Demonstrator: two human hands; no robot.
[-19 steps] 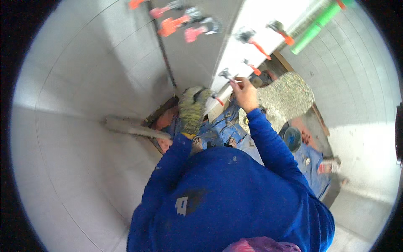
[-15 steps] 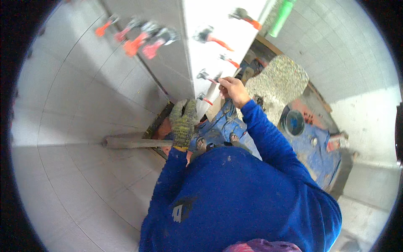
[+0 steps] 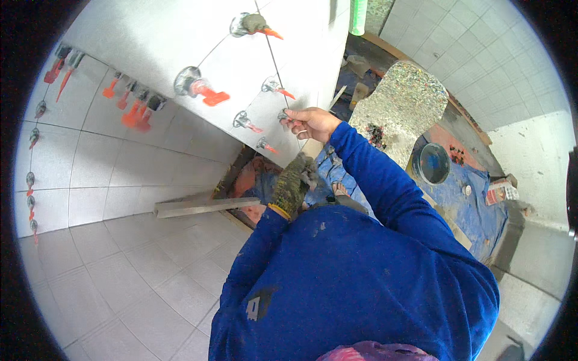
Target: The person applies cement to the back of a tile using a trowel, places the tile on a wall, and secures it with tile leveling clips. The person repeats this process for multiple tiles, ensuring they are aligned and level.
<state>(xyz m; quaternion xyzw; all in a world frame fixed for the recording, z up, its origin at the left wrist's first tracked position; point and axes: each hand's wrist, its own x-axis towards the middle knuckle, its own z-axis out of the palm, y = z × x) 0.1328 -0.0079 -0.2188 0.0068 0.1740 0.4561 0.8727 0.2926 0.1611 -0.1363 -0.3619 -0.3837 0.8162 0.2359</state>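
Observation:
My bare right hand (image 3: 310,124) pinches a red tile-leveling clip (image 3: 288,119) at a grout joint on the white tiled wall (image 3: 292,57). My left hand (image 3: 292,183), in a mottled yellow-green knit glove, is below it near the tiles' lower edge, its fingers curled round something grey that I cannot make out. Other clips with red or orange handles and grey-smeared bases stand on the same face, among them one (image 3: 267,145) just above the glove and a larger one (image 3: 205,89) farther left. More clips (image 3: 138,111) line the side tiles at the left.
A speckled foam piece (image 3: 403,90) lies at the right, near a bucket (image 3: 432,162) of dark liquid and a blue tarp (image 3: 481,222). A long board (image 3: 192,207) lies crosswise left of my body. A green tube (image 3: 358,15) is at the top; tiled surfaces (image 3: 108,253) surround me.
The view has swung, showing more of the left tiles and wall face. My right hand stays at the clip, now further left in view; my gloved left hand sits lower and more to the right.

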